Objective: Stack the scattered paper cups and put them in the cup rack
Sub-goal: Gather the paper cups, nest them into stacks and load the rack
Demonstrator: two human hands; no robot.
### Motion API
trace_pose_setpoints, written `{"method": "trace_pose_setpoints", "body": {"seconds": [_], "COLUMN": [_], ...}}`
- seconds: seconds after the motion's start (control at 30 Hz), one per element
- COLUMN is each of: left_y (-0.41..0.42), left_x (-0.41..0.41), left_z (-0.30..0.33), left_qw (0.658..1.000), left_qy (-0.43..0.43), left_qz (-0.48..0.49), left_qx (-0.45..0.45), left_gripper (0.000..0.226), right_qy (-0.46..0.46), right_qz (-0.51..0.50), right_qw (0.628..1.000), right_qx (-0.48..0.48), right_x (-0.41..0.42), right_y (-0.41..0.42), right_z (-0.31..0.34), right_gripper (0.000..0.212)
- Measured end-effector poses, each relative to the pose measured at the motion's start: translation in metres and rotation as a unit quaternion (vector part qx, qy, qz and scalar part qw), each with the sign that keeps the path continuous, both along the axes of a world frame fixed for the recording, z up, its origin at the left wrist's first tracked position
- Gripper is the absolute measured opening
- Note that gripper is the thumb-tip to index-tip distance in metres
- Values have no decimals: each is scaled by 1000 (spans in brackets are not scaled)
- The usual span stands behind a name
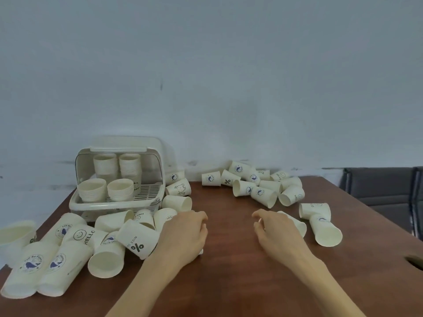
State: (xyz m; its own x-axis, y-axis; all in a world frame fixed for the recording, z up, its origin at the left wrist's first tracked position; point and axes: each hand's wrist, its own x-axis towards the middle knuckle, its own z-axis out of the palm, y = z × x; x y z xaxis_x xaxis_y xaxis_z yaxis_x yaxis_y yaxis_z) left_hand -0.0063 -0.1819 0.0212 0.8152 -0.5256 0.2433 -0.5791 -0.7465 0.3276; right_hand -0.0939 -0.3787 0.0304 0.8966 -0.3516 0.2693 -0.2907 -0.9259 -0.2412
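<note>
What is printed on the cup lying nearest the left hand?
A black percent sign, in the head view.

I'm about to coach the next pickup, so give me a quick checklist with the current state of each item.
1. Left hand free to pick up: cannot tell; a bit of white shows under its wrist.
2. Right hand empty: ok; fingers curled, no grip on anything.
3. Loose cup within reach of the right hand: ok, it lies just behind it.
4. Cup rack lid open: ok.
5. Space in the rack: ok; bare grid shows to the right of four stacks.
6. Table between the hands clear: ok.
</note>
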Motion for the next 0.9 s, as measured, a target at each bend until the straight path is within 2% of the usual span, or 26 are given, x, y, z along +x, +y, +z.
{"method": "trace_pose_setpoints", "body": {"seconds": [0.17, 0.4, 0.57, 0.9], "left_y": [-23, -59, -83, -114], "left_x": [-6, -16, -20, -16], "left_z": [1, -11, -17, -38], "left_qw": [1000, 997, 996, 994], "left_qy": [-6, -9, 3, 49], "left_qz": [-28, -49, -67, -66], "left_qx": [-2, -59, -56, -70], "left_gripper": [30, 31, 32, 35], "right_qy": [-2, 3, -1, -62], "right_qz": [-14, -57, -93, -104], "right_qw": [1000, 997, 992, 986], "right_qx": [8, 56, 81, 114], "right_x": [-10, -21, -27, 7], "right_y": [-12, -46, -69, -84], "right_z": [2, -10, -19, -32], "right_gripper": [31, 32, 33, 33]}}
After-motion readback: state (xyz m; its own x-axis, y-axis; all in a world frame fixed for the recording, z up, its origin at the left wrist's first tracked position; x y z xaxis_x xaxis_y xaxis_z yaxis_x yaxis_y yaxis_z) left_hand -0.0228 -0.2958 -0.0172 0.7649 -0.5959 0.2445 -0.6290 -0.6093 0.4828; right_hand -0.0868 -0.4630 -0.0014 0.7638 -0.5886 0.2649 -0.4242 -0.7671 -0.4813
